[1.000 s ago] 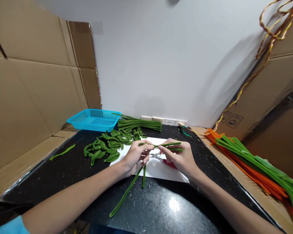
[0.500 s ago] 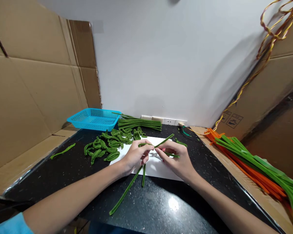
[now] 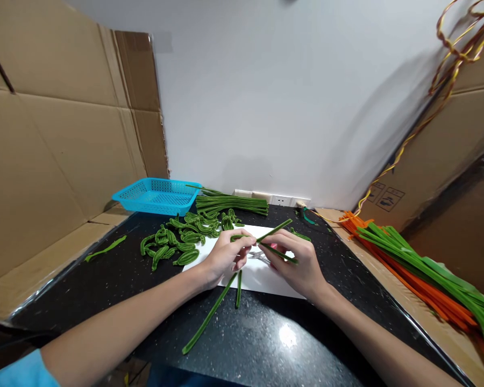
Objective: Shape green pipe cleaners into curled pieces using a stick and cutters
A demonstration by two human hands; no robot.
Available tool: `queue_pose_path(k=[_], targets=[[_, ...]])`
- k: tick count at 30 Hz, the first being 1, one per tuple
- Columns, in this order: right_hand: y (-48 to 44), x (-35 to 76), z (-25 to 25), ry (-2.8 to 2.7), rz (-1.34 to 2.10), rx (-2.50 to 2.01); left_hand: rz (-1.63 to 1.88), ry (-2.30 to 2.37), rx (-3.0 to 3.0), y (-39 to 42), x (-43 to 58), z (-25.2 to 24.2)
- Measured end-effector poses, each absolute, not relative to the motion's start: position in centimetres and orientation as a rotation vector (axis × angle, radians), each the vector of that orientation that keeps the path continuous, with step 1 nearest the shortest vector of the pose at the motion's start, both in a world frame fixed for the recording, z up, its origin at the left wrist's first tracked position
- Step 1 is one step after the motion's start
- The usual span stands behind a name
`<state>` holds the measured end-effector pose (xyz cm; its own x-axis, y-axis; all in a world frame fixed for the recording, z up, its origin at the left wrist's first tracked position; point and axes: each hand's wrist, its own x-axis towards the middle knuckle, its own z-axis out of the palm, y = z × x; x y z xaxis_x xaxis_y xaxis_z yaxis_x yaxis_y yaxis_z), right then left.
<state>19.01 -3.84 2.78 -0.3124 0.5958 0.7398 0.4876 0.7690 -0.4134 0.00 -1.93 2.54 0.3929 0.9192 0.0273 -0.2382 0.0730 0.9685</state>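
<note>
Over a white sheet of paper (image 3: 250,279), my left hand (image 3: 228,252) is closed, pinching dark green pipe cleaners between thumb and forefinger. Just to its right, my right hand (image 3: 300,259) is closed as well, its fingertips on the same green pipe cleaners (image 3: 280,228). One end sticks up to the right above the right hand, and another crosses in front of its fingers. Two more lengths of green pipe cleaner (image 3: 207,325) show below my left hand, reaching past the paper's front edge. A metal tool (image 3: 259,256), partly hidden, lies on the paper between the hands.
Bent green pipe-cleaner leaf shapes (image 3: 185,247) are heaped left of the paper. Behind stand a blue basket (image 3: 157,207) and a bundle of straight green pipe cleaners (image 3: 232,204). Orange (image 3: 439,306) and bright green bundles (image 3: 423,263) lie at right. Cardboard (image 3: 64,134) walls the left side.
The right fingertips have shifted slightly along the pipe cleaners, away from the left hand's. The left hand keeps its pinch. The whole view has shifted a little.
</note>
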Motion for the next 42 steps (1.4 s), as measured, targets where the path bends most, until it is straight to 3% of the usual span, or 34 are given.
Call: queue_pose_path(k=[13,22,42], targets=[[-4.0,19.7,2.6,-2.252,-0.276,-0.756,0.944,0.778,1.238,-1.5,-0.3,2.0],[-4.6,18.2,3.4,-1.886,0.271,-0.875,0.973,0.647,1.127,-1.7,-0.2,2.4],[-4.2,18.5,3.0,-2.005,0.273,-0.82,1.048,0.666,1.083,-1.8,0.0,2.5]])
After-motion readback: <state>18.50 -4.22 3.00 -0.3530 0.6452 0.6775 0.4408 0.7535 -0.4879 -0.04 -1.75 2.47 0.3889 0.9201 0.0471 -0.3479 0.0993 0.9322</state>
